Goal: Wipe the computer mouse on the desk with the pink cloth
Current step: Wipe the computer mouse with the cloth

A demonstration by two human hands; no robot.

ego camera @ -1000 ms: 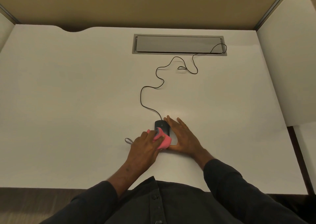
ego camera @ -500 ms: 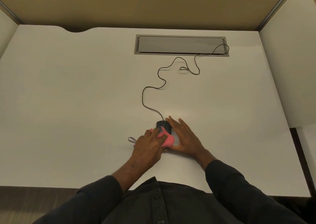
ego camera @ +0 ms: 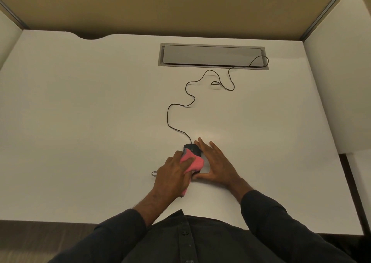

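We are pressing the pink cloth [ego camera: 192, 162] onto the computer mouse [ego camera: 191, 149] with our left hand [ego camera: 173, 174], fingers lying flat together over the fabric and pinning it against the mouse's back and left side. Our right hand [ego camera: 215, 165] is resting open against the mouse's right side, fingers spread on the desk [ego camera: 80, 112] and thumb tucked near the mouse's rear, bracing it and gripping nothing. The mouse is sitting on the desk near the front edge, roughly in the middle, with only its dark nose showing beyond the cloth. Its cable [ego camera: 170, 110] is snaking away in loose loops toward the grey hatch [ego camera: 212, 56] at the back of the desk.

The wiping looks well under way, though we are judging that the nose and right flank are not yet covered by the cloth. Several things could be going wrong from here. If the bracing hand is lifting off, a firm stroke could be shoving the light mouse forward and dragging the cable. Pressing hard over the buttons may be clicking them. A trailing corner of cloth, hanging below our left palm, could be bunching under the wrist and leaving part of the shell unwiped. A small grey loop [ego camera: 154, 173] is lying just left of our left hand; we cannot tell what it is.
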